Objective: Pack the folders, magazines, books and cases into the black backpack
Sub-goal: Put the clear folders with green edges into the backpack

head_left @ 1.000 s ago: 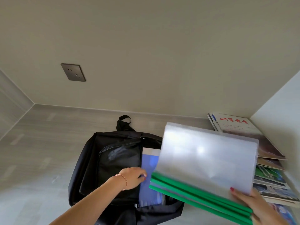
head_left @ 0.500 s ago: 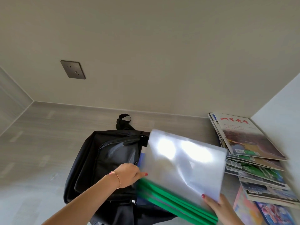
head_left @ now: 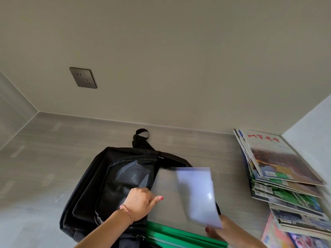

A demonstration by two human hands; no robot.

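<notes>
Currently I see left hand (head_left: pixel 141 203) gripping the black backpack (head_left: pixel 93 190) opening edge, right hand (head_left: pixel 220 228) gripping clear folders (head_left: pixel 186 194) partly inside; magazines (head_left: pixel 279 176) stacked along right wall.

Rear wall (head_left: pixel 179 59): plain beige, evenly lit, meeting the worktop (head_left: pixel 53 158) along a straight seam. A dark metal socket plate (head_left: pixel 83 77) is set in this wall toward the left. Worktop: pale grey with a faint wood-grain pattern running side to side. A grey side panel (head_left: pixel 10 104) closes the left edge; a white side wall (head_left: pixel 313 126) closes the right.
</notes>
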